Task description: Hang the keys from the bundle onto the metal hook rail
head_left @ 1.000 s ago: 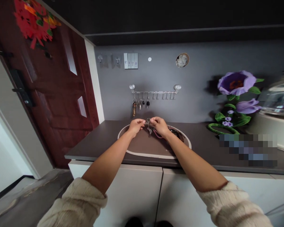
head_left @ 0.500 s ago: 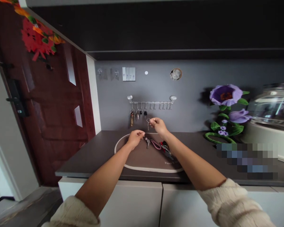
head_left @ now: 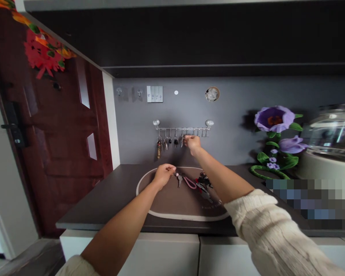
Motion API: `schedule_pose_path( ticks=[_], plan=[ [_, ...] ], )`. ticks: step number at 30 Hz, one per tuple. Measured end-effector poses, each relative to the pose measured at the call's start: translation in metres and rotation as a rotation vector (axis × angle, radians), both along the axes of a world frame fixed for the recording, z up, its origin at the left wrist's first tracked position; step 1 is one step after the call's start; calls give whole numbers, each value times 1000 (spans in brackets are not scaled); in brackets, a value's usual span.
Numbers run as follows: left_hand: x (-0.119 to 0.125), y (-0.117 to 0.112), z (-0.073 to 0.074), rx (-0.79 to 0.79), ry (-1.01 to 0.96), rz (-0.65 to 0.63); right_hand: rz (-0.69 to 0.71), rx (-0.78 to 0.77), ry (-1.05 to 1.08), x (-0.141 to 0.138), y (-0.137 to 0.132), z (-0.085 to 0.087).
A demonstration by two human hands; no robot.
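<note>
My right hand (head_left: 193, 144) is raised to the hook rail (head_left: 184, 129) on the grey wall, its fingertips pinching a key on a ring (head_left: 183, 142) just below the hooks. Low over the brown mat (head_left: 166, 203) is my left hand (head_left: 164, 174), thumb and finger pressed together; whatever is between them is too small to make out. Close to those fingertips lies a silver key (head_left: 179, 181) beside a pink strap (head_left: 190, 183). A dark bunch of keys (head_left: 204, 188) rests farther right on the mat, partly behind my right forearm. Several key sets hang left of my right hand, including a brown tag (head_left: 159, 148).
A dark shelf (head_left: 172, 38) overhangs the counter (head_left: 103, 199). Purple artificial flowers (head_left: 274, 119) and a glass-topped appliance (head_left: 330, 153) stand to the right. Two clear hooks (head_left: 139, 93) are on the wall, and a red door (head_left: 71, 153) is at the left.
My right hand has lifted the ringed key from above the mat up to the rail's hooks. My left hand stays low near the pink-strapped key. The camera view has shifted slightly.
</note>
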State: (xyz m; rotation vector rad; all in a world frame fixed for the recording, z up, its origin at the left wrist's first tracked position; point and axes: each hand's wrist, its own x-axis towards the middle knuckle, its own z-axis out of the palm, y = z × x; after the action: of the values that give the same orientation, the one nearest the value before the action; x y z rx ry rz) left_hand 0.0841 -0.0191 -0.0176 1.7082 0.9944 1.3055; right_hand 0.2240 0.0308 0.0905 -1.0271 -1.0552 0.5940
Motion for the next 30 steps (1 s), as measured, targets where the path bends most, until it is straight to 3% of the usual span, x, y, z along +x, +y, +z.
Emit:
schedule_pose_path(
  ticks=[10, 30],
  plan=[
    [0, -3, 2, -20, -9, -5, -23, -105, 191, -6, 9, 3],
    [-1, 4, -3, -44, -38, 13, 2, -69, 57, 8, 23, -16]
  ],
)
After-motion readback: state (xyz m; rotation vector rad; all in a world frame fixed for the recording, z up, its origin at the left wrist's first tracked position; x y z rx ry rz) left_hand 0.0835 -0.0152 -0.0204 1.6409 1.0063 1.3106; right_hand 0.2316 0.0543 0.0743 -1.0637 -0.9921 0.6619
